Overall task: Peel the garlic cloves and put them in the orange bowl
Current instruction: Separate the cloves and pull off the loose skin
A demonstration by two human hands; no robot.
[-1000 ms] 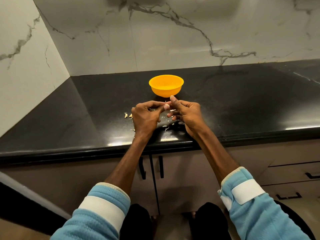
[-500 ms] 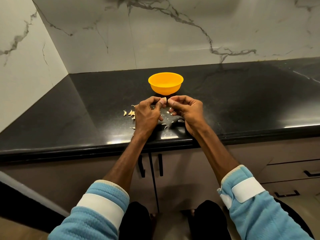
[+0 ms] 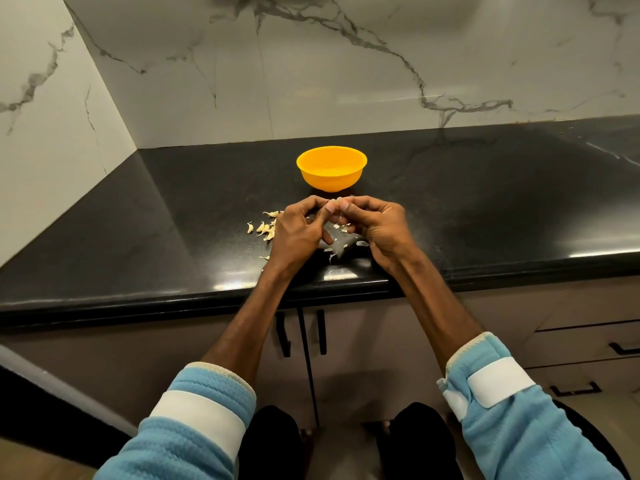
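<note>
An orange bowl (image 3: 331,168) stands on the black countertop (image 3: 485,202), just beyond my hands. My left hand (image 3: 298,230) and my right hand (image 3: 377,225) meet fingertip to fingertip in front of the bowl, both with curled fingers pinching one small garlic clove (image 3: 335,204), which is almost hidden between thumbs and forefingers. A small heap of unpeeled garlic cloves (image 3: 265,227) lies on the counter left of my left hand. Bits of pale garlic skin (image 3: 341,245) are scattered under and between my hands.
White marble walls close the counter at the back and left, forming a corner. The counter's front edge runs just under my wrists, with cabinet doors and black handles (image 3: 284,336) below. Drawers with handles (image 3: 623,348) sit at the lower right.
My hands have stayed together in front of the bowl, fingers working on the clove; my right thumb, raised a second ago, has come down onto it.
</note>
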